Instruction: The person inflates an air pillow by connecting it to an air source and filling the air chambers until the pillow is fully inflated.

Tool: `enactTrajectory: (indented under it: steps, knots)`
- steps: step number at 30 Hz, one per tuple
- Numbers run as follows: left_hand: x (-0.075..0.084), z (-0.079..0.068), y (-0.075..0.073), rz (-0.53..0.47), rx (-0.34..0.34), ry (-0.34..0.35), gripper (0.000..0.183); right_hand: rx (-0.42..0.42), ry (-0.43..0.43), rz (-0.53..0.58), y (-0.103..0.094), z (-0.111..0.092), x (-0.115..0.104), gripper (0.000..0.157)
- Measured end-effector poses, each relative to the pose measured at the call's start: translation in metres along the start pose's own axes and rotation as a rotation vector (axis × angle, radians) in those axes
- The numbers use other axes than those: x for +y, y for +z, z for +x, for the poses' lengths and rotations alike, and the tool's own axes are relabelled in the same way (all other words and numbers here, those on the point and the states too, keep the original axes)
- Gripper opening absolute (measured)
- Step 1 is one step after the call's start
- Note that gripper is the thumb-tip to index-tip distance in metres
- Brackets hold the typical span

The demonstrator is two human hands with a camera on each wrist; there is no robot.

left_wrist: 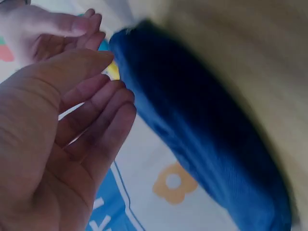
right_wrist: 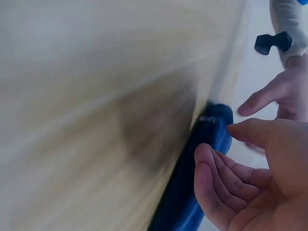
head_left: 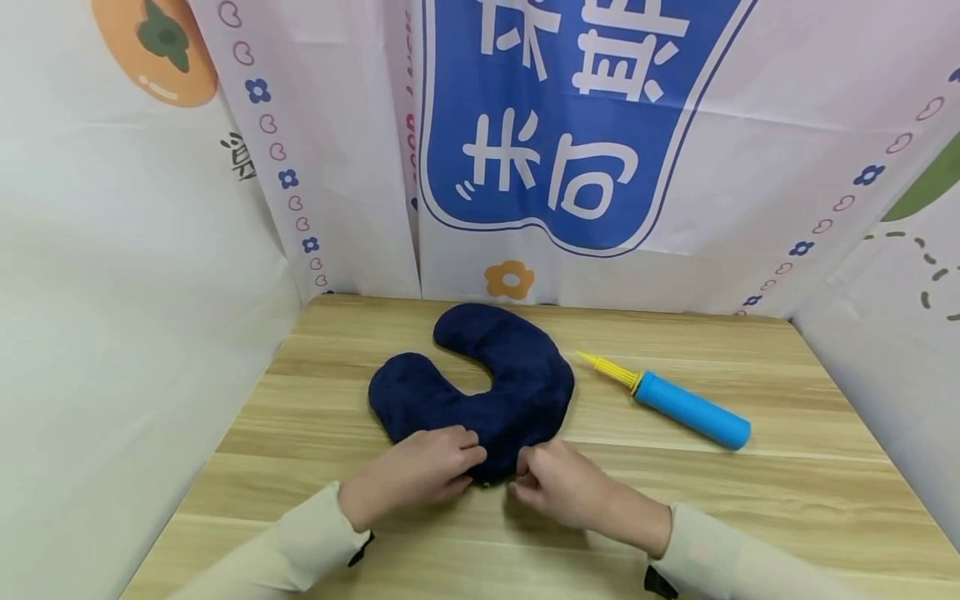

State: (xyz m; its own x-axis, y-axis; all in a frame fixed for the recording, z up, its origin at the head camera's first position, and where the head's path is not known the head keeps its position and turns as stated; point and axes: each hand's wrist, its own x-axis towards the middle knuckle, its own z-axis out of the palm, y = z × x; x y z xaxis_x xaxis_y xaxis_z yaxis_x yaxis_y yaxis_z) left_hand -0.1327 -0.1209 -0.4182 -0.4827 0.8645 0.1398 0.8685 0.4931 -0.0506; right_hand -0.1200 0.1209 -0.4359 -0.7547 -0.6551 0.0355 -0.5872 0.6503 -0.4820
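Note:
A dark navy U-shaped neck pillow [head_left: 517, 367] of plush cloth lies on the table, its opening toward the far left. My left hand [head_left: 431, 462] is at the pillow's near edge in the head view. The left wrist view shows that hand's thumb [left_wrist: 82, 67] and bent fingers apart, with nothing between them. My right hand [head_left: 558, 483] stands at the same edge, farther right. Its fingers [right_wrist: 207, 178] curl loosely beside the pillow, the thumb held away from them. Between the hands, a small shiny bit [head_left: 486, 484] shows on the pillow's seam.
To the right of the pillow lies a hand pump [head_left: 693, 410] with a blue barrel and a yellow nozzle end pointing at the pillow. The wood-grain table [head_left: 315, 392] is bounded at the back by a printed cloth [head_left: 360, 208], with white cloth at both sides.

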Motion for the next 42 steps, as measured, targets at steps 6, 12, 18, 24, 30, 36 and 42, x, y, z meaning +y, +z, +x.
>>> enactTrajectory:
  steps: [6, 12, 18, 24, 30, 36, 42]
  knots:
    - [0.008, 0.008, 0.018, 0.034, -0.042, -0.029, 0.016, -0.007, -0.009, 0.010, 0.013, -0.001, -0.006, 0.012]
    - [0.009, 0.013, 0.027, 0.045, -0.015, -0.032, 0.011, -0.022, 0.012, 0.111, 0.021, -0.001, -0.007, 0.011]
    - [0.003, 0.012, 0.029, 0.024, 0.024, -0.037, 0.004, 0.002, 0.027, 0.142, 0.023, 0.002, -0.007, 0.010]
    - [-0.007, 0.011, 0.022, -0.170, 0.056, -0.084, 0.005, 0.077, 0.009, 0.093, 0.019, 0.004, -0.013, 0.007]
    - [-0.016, 0.010, 0.011, -0.398, 0.123, -0.135, 0.009, 0.191, 0.013, 0.064, 0.019, 0.008, -0.022, 0.009]
    - [-0.020, 0.010, 0.006, -0.489, 0.138, -0.147, 0.008, 0.303, 0.039, 0.077, 0.021, 0.014, -0.025, 0.011]
    - [-0.020, 0.010, 0.004, -0.536, 0.126, -0.160, 0.007, 0.396, 0.023, 0.070, 0.023, 0.020, -0.026, 0.005]
